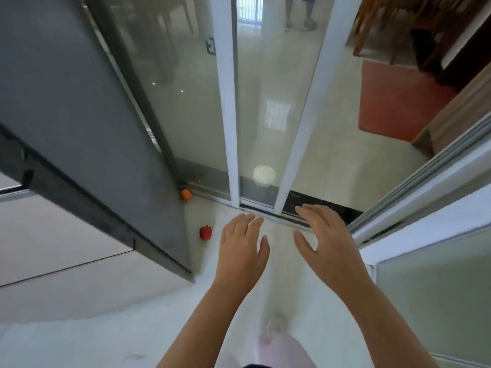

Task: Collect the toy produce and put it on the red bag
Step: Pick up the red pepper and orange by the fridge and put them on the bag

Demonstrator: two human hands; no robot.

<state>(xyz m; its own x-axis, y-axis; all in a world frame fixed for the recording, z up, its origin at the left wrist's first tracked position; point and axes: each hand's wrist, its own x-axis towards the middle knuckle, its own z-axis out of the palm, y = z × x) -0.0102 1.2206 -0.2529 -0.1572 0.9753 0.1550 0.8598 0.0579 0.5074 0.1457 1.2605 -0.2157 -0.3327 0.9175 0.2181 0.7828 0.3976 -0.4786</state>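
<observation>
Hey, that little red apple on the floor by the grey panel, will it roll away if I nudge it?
The red apple looks round and lies free on a smooth, glossy floor, so a nudge would probably roll it. It is small beside the left hand, so likely light and easy to pinch. The grey panel close by might stop it.

Top edge cutting off distant legs (pixel 309 11), orange toy (pixel 186 194) too small to identify, pink shape (pixel 279 349) below blurred
</observation>
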